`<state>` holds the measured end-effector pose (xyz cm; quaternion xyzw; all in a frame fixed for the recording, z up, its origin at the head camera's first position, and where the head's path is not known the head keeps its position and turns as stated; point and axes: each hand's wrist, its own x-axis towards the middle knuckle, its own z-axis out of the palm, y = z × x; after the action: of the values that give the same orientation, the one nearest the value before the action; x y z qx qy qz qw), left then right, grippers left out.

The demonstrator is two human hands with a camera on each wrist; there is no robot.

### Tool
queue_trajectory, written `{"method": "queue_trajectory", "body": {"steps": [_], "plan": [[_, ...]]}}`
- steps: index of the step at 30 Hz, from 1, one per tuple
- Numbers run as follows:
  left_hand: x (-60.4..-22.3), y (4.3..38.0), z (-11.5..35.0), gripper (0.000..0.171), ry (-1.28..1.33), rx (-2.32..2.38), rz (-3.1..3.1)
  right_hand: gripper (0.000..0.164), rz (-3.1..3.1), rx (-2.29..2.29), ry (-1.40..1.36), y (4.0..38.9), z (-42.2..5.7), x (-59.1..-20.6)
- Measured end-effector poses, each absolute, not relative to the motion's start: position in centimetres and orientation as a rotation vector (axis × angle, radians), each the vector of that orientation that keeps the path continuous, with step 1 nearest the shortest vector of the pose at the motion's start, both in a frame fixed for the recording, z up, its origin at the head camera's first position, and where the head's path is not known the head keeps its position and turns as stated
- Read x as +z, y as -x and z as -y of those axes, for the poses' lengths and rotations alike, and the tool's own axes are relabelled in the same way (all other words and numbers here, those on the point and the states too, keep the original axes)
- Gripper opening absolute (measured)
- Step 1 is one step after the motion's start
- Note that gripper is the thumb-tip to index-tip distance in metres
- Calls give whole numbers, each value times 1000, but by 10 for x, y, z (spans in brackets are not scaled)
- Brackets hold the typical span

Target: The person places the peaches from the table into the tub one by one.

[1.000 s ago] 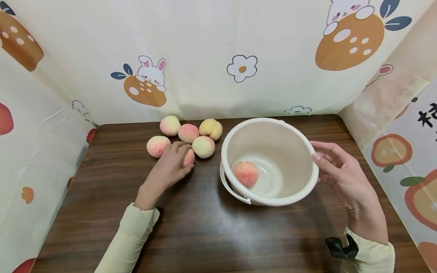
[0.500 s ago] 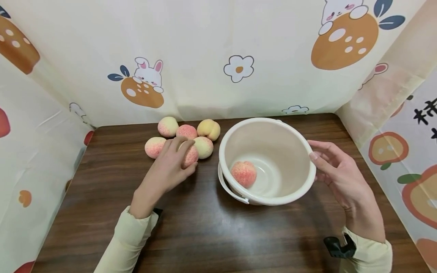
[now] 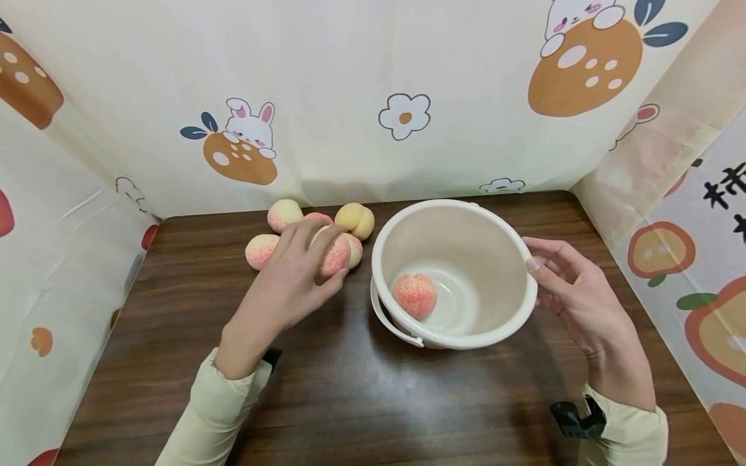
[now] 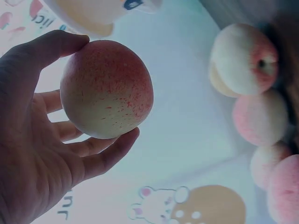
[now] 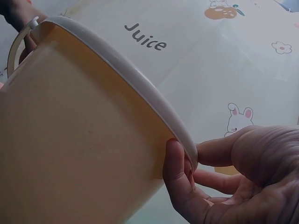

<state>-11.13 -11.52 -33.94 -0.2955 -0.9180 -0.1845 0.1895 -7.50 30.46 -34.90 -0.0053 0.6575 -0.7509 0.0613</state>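
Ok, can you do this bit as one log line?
left grip: holding peach; right grip: holding bucket by rim; inside bucket: another peach; on table: five peaches

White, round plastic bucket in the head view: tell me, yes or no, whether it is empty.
No, a round, pink-speckled peach lies inside the white, round plastic bucket.

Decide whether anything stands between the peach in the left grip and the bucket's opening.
Yes: the bucket's left rim, with the handle hanging outside. A paler peach also lies close by, partly hidden behind the held peach.
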Motion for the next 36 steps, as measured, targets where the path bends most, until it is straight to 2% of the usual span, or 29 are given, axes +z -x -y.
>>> {"method": "queue_trajectory", "body": {"steps": [9, 16, 29, 36], "plan": [[-322, 110, 100, 52, 864, -562, 2502, 39, -2016, -2256, -19, 76, -305, -350], [-309, 112, 83, 51, 914, -556, 2453, 38, -1940, -2301, 61, 76, -307, -354], [-300, 122, 47, 51, 1094, -522, 2356, 38, -1989, -2276, 24, 76, -305, -350], [-301, 127, 25, 54, 1281, -510, 2388, 38, -1980, -2280, 28, 76, -306, -352]]}}
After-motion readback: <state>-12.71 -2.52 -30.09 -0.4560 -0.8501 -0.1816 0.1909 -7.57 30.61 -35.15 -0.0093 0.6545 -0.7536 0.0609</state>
